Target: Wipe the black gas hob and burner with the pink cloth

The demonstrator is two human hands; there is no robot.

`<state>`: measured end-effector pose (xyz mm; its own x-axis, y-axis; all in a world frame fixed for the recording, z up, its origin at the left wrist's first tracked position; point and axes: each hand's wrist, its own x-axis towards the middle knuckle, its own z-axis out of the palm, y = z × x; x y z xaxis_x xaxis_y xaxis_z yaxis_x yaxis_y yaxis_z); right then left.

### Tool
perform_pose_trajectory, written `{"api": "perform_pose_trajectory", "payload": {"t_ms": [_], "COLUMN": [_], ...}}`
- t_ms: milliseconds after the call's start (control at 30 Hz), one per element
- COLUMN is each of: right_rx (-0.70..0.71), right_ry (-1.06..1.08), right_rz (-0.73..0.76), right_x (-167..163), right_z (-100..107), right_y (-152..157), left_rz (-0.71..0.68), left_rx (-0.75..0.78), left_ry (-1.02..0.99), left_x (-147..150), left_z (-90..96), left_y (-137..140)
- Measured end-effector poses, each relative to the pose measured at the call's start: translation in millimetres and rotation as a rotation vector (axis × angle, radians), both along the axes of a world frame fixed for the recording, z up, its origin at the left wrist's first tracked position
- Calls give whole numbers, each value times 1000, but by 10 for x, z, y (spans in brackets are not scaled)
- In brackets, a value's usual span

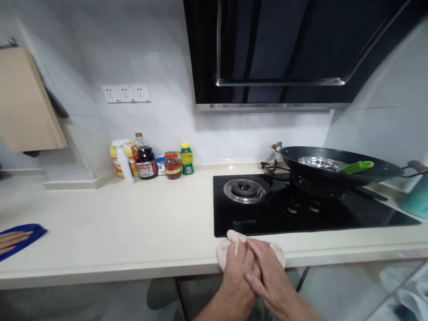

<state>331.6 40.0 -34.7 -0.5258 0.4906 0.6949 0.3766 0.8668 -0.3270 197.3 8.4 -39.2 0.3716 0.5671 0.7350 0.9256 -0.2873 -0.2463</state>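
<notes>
A pale, damp-looking cloth [222,255] lies bunched at the counter's front edge, just before the glass hob [254,229]. My left hand [237,276] has its fingers closed round the cloth. Beside it and partly over it, my right hand [270,276] grips the cloth too, with its thumb across my left hand. Both hands cover much of the cloth's middle. Behind them sits the hob's uncovered left burner [244,191].
A big black wok [347,178] on the right burner holds a steel strainer [317,164] with a green handle. Along the wall stand a spray bottle [123,162], a soy sauce bottle [146,160] and a red-lidded jar [173,167]. A range hood [267,96] hangs above.
</notes>
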Motion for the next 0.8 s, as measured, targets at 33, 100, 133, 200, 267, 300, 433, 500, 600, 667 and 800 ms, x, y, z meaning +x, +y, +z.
{"api": "perform_pose_trajectory", "payload": {"t_ms": [33,100,133,200,267,300,433,500,600,667,800], "right_rx": [18,55,70,90,91,92,92,100,131,166,357], "right_ry": [-22,-83,-125,-211,-286,-306,-393,-431,-430,-430,-343], "right_rz": [14,31,35,31,11,-13,-166,-224,-214,-103,-69], "right_x": [12,24,28,31,13,-13,-324,-615,-1154,-1500,-1877], "right_z": [19,59,77,111,136,140,54,-38,-142,-148,-47], "right_y": [-1,-11,-18,-34,-51,-58,-57,-60,-118,-186,-281], "left_rz": [-59,-163,-198,-211,-161,-111,100,128,82,46,-5], "left_rx": [14,66,97,132,141,137,51,8,47,82,7], "left_ry": [-15,-50,-75,-147,-228,-260,-282,-285,-374,-422,-455], "left_x": [-92,-296,-402,-621,-858,-985,-1491,-1667,-1770,-1785,-1905], "left_z": [-9,-71,-120,-237,-345,-382,-344,-201,120,348,646], "left_y": [-51,-169,-238,-404,-609,-722,-1113,-1182,-1060,-869,-472]}}
